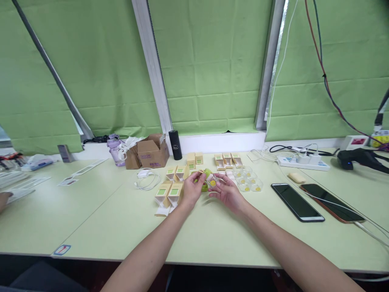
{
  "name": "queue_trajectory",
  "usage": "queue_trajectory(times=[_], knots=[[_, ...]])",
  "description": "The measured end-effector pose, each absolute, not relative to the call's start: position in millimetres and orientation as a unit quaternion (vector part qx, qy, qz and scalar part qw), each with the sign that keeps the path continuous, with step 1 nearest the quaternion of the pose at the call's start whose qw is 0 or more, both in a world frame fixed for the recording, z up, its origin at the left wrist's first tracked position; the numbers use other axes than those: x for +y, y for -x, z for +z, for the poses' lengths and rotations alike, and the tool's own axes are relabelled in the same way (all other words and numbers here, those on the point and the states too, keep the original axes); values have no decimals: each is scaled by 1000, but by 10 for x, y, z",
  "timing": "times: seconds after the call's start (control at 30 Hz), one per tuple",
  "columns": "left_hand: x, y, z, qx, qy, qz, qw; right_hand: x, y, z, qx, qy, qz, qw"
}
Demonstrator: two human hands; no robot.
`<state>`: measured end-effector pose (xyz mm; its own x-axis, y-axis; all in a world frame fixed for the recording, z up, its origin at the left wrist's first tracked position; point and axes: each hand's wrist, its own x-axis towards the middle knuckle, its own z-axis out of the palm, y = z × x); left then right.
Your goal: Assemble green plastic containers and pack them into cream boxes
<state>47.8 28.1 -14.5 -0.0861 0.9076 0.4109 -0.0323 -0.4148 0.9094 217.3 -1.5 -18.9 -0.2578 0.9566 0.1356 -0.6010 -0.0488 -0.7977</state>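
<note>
Left fingers (198,178) pinched a green item (208,172), right fingers (224,179) a clear, yellow-centred piece (213,183) just beside the left ones; light, even pressure seemed advisable.

Bright, even light; frame edges stretched; held pieces (213,183) perhaps blurred.

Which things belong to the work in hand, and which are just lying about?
Likely in the work: green-and-clear item between left hand and right hand; small cartons; clear plastic pieces.

Likely lying about: phones; black cylinder; purple bottle; power strip.
</note>
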Motion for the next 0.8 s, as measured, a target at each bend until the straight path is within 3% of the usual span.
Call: queue_trajectory(times=[0.8], knots=[[211,-498,-119,371,-605,618,340,12,-2163,-284,-470,265,621,569]])
